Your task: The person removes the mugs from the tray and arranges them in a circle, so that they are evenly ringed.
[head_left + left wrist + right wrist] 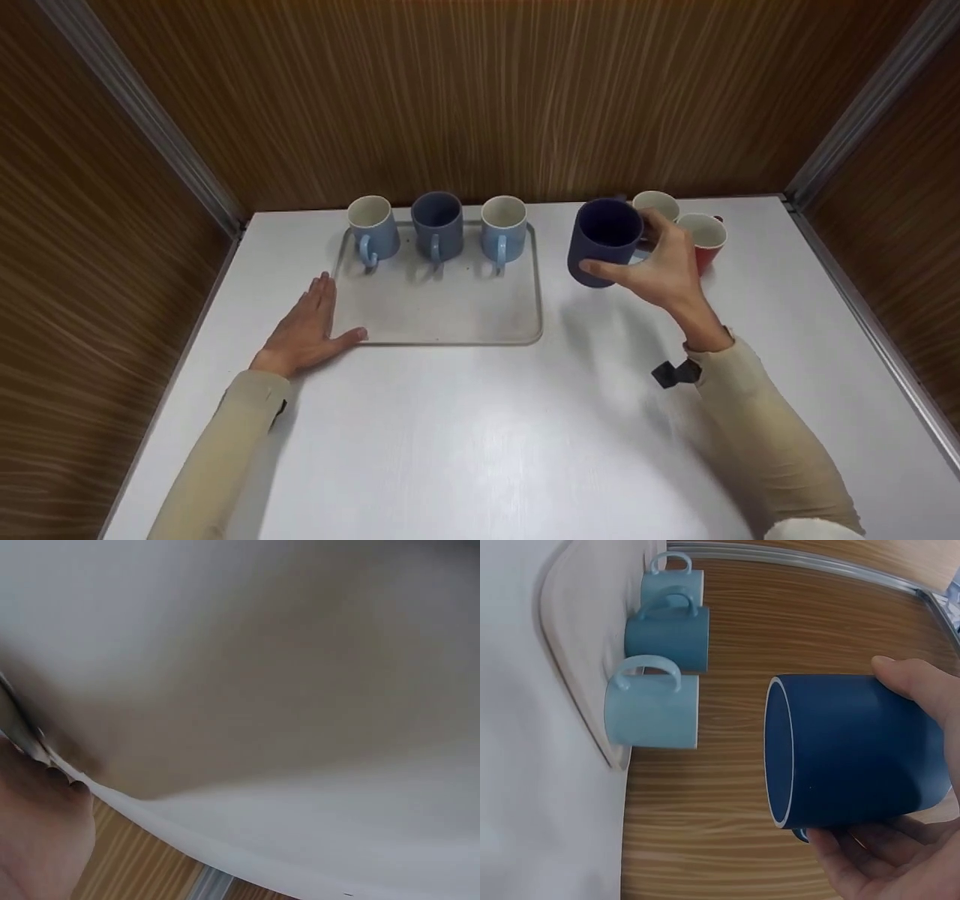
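My right hand [664, 266] grips a dark blue mug [598, 251] by its sides, thumb in front and fingers behind. The mug is lifted off the table to the right of a pale tray [442, 315]. In the right wrist view, the raised mug [855, 750] shows its base, and a bit of handle peeks out by the fingers. Along the tray's back stand a light blue mug [382, 236], a grey-blue mug [446, 234] and another light blue mug [510, 234], handles toward me. My left hand [307, 330] rests with straight fingers at the tray's left front corner.
Behind my right hand stand a mug with a pale inside [656, 200] and a red mug [705, 232], both partly hidden. Wood-grain panels [480, 105] enclose the white table [450, 435] at the back and sides.
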